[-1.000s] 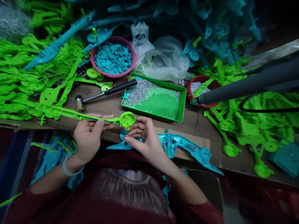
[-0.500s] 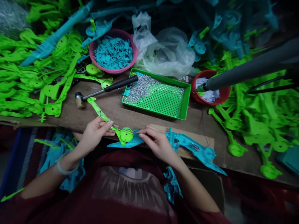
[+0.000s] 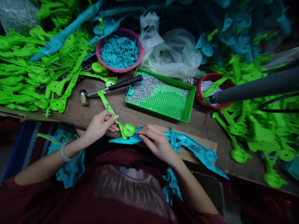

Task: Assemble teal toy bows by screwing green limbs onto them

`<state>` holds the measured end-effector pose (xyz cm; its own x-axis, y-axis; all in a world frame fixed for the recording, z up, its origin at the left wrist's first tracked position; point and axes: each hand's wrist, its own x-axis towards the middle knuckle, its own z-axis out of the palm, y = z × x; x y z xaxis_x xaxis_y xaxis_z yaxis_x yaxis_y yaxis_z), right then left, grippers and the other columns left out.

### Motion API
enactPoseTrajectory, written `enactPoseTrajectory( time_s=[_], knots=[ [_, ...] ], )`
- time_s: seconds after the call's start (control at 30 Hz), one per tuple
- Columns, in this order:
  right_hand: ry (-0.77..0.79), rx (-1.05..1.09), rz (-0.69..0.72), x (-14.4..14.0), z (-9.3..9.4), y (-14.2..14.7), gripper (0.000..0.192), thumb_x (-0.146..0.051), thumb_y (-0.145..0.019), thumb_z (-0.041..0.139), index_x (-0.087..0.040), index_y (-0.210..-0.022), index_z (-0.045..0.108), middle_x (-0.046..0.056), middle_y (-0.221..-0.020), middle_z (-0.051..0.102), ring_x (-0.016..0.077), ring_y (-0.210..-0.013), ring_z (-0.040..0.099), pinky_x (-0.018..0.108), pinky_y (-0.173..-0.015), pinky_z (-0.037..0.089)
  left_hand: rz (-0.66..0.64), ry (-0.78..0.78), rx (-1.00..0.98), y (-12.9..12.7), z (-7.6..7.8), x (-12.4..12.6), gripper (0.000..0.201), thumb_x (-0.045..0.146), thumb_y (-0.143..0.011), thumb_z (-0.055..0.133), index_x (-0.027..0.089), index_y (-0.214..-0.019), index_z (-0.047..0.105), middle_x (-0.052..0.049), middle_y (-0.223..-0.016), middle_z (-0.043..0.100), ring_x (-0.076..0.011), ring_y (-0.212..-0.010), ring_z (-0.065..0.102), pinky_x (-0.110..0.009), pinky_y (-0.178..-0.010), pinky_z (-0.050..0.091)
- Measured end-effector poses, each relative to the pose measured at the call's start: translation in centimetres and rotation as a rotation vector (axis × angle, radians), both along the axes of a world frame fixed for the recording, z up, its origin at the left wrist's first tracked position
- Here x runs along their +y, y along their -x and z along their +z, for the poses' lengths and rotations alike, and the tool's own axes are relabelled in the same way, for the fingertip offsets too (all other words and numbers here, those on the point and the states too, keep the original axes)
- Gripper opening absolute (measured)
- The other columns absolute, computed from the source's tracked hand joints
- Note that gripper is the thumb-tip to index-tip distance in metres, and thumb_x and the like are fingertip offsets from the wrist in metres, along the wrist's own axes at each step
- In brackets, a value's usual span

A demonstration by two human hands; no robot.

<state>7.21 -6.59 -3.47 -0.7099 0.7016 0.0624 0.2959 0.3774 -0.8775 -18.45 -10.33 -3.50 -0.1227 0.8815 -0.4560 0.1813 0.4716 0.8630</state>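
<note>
Both hands are now lowered: the green plastic arm (image 3: pixel 113 116), pinched by the left hand (image 3: pixel 100 126), is seated on the teal shell (image 3: pixel 177 143), steadied by the right hand (image 3: pixel 155 143), so mating appears underway.

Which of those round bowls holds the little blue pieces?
The pink bowl at the back, beside the plastic bag. The red bowl on the right holds white bits instead.

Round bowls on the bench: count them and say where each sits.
2. The pink bowl of teal pieces sits behind the hammer; the red bowl sits right of the green tray. Piles may hide others.
</note>
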Motion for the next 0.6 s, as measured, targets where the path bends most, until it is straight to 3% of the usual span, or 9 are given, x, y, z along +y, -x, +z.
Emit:
enactPoseTrajectory(
  time_s=[0.1,0.2,0.27,0.37,0.5,0.6],
  knots=[
    [-0.096,-0.042,0.008,-0.6,0.4,0.2,0.022,-0.018,-0.098,0.049,-0.016,-0.113,0.064,0.007,-0.093,0.064,0.0147,-0.085,0.062,0.027,-0.073,0.050,-0.168,-0.257,0.536,1.1,0.5,-0.9,0.036,0.052,-0.090,0.060,0.017,-0.080,0.061,-0.001,-0.061,0.064,-0.0151,-0.052,0.063,-0.025,-0.051,0.053],
    [-0.153,-0.079,-0.018,-1.5,1.3,1.0,0.023,-0.016,-0.098,0.046,-0.015,-0.114,0.063,0.008,-0.094,0.064,0.0155,-0.085,0.062,0.027,-0.073,0.051,-0.301,-0.637,0.832,1.7,0.6,-1.6,0.024,0.036,-0.092,0.063,0.016,-0.104,0.063,-0.008,-0.093,0.068,-0.0159,-0.072,0.066,-0.027,-0.065,0.056],
    [-0.148,-0.080,-0.030,-1.9,1.9,1.9,0.022,-0.016,-0.098,0.046,-0.016,-0.112,0.063,0.007,-0.091,0.064,0.0154,-0.084,0.061,0.026,-0.072,0.050,-0.461,-0.758,0.798,1.7,0.4,-1.6,0.030,0.025,-0.094,0.059,0.015,-0.122,0.057,-0.014,-0.118,0.062,-0.0177,-0.091,0.067,-0.030,-0.080,0.058],
    [-0.164,-0.097,0.018,-1.9,2.1,2.9,0.019,-0.019,-0.098,0.047,-0.018,-0.108,0.064,0.005,-0.086,0.063,0.0143,-0.078,0.060,0.025,-0.067,0.047,-0.608,-0.810,0.733,1.5,-0.3,-1.3,0.027,0.019,-0.096,0.055,0.014,-0.122,0.057,-0.014,-0.122,0.060,-0.0220,-0.110,0.062,-0.035,-0.093,0.055],
    [-0.221,-0.145,0.074,-1.2,1.1,2.7,0.018,-0.024,-0.098,0.049,-0.018,-0.101,0.066,0.003,-0.080,0.061,0.0120,-0.069,0.059,0.022,-0.059,0.045,-0.646,-0.833,0.685,1.5,-0.8,-1.8,0.022,0.018,-0.097,0.051,0.014,-0.117,0.061,-0.012,-0.116,0.065,-0.0210,-0.106,0.063,-0.034,-0.092,0.055],
    [-0.247,-0.104,0.053,-0.4,0.0,2.3,0.017,-0.021,-0.098,0.047,-0.018,-0.099,0.064,0.003,-0.079,0.061,0.0122,-0.071,0.062,0.021,-0.063,0.050,-0.650,-0.809,0.621,1.5,-1.0,-2.2,0.026,0.018,-0.097,0.051,0.014,-0.121,0.060,-0.012,-0.118,0.065,-0.0204,-0.106,0.064,-0.034,-0.094,0.054]
  ],
)
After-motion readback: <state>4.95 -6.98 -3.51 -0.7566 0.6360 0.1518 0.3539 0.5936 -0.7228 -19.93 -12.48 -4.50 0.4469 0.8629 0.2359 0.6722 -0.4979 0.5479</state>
